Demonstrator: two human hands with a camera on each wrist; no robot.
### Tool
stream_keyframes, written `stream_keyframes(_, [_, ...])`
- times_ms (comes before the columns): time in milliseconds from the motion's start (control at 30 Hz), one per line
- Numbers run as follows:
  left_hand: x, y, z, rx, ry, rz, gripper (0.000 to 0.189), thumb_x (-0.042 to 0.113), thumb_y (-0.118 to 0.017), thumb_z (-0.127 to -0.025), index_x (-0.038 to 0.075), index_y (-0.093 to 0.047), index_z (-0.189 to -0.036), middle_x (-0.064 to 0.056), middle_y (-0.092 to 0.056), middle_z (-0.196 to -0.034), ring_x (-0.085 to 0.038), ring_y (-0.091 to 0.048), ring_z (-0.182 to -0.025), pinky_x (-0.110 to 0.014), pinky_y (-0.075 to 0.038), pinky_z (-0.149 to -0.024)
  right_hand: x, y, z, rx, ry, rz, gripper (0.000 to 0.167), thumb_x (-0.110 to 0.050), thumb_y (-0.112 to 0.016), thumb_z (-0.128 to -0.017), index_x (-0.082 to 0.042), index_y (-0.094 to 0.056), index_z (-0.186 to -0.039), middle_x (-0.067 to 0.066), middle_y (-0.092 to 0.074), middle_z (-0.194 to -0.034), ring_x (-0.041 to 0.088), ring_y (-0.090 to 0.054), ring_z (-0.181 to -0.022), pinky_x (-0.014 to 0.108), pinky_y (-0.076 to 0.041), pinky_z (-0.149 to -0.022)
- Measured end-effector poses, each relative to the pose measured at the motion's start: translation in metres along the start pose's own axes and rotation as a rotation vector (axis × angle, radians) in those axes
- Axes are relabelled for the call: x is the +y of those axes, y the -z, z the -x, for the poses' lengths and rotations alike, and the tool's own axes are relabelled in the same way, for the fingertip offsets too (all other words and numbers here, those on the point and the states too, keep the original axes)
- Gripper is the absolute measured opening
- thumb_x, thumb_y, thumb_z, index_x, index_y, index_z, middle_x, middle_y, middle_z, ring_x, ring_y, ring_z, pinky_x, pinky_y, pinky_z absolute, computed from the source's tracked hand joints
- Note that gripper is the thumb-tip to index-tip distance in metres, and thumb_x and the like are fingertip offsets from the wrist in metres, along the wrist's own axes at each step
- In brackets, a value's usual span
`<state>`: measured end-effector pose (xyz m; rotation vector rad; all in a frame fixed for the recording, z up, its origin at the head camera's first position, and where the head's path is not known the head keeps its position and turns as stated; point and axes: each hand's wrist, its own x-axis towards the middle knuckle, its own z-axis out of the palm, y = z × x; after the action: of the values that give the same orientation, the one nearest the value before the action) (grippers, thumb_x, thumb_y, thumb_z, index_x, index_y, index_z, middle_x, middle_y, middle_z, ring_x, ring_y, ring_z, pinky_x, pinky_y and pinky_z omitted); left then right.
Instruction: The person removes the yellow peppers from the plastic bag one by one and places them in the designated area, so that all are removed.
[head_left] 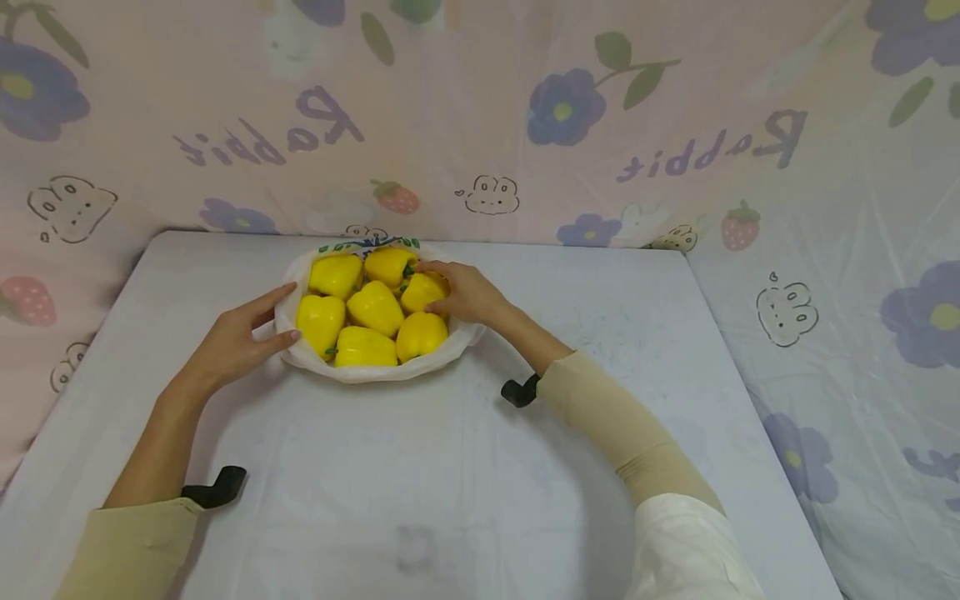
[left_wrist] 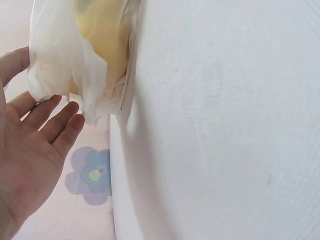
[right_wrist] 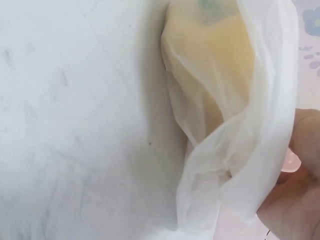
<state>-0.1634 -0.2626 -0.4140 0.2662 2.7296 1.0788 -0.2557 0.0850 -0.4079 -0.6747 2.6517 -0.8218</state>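
A white plastic bag (head_left: pixel 360 372) with its mouth rolled open stands towards the back of the table, filled with several yellow bell peppers (head_left: pixel 375 308). At the bag's left side, my left hand (head_left: pixel 236 337) touches the rim with thumb and fingers spread apart. The left wrist view shows those fingers (left_wrist: pixel 62 120) loosely bent against the plastic. Over the right rim reaches my right hand (head_left: pixel 468 292), its thumb and fingers around the rightmost bell pepper (head_left: pixel 422 293). In the right wrist view the bag wall (right_wrist: pixel 270 120) hides the fingertips.
A white-covered table (head_left: pixel 420 467) lies under everything. Behind it hangs a pink curtain (head_left: pixel 465 100) printed with flowers, rabbits and strawberries. Black curved pieces (head_left: pixel 217 487) stick out from both sleeves near the wrists.
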Motion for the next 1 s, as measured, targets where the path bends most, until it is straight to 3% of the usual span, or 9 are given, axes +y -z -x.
stream_keyframes(433, [-0.001,0.0,-0.001,0.006,-0.003,0.002,0.08,0.039,-0.066,-0.095,0.024,-0.021,-0.16,-0.018,-0.023,-0.161,-0.053,-0.034,-0.136,-0.068,-0.036,-0.101,0.003,0.002,0.006,0.05,0.078,-0.048,0.064,-0.028,-0.076,-0.089,-0.02,-0.05,-0.146,0.005,-0.053,-0.143,0.02,-0.05,-0.125,0.035,-0.04,-0.109])
stream_keyframes(700, [-0.002,0.0,-0.001,0.009,-0.002,-0.004,0.08,0.039,-0.066,-0.095,0.025,-0.021,-0.16,-0.019,-0.024,-0.161,-0.053,-0.034,-0.136,-0.069,-0.035,-0.101,0.004,0.01,0.01,0.075,0.133,-0.207,0.063,-0.024,-0.078,-0.088,-0.021,-0.051,-0.145,-0.001,-0.051,-0.146,0.018,-0.049,-0.124,0.031,-0.041,-0.107])
stream_keyframes(1000, [-0.001,0.0,-0.001,0.015,0.002,-0.01,0.079,0.04,-0.065,-0.095,0.025,-0.022,-0.159,-0.02,-0.024,-0.161,-0.054,-0.029,-0.138,-0.073,-0.029,-0.102,0.006,0.02,0.012,0.108,0.132,-0.3,0.063,-0.025,-0.078,-0.087,-0.025,-0.052,-0.144,-0.005,-0.05,-0.146,0.018,-0.051,-0.124,0.03,-0.044,-0.104])
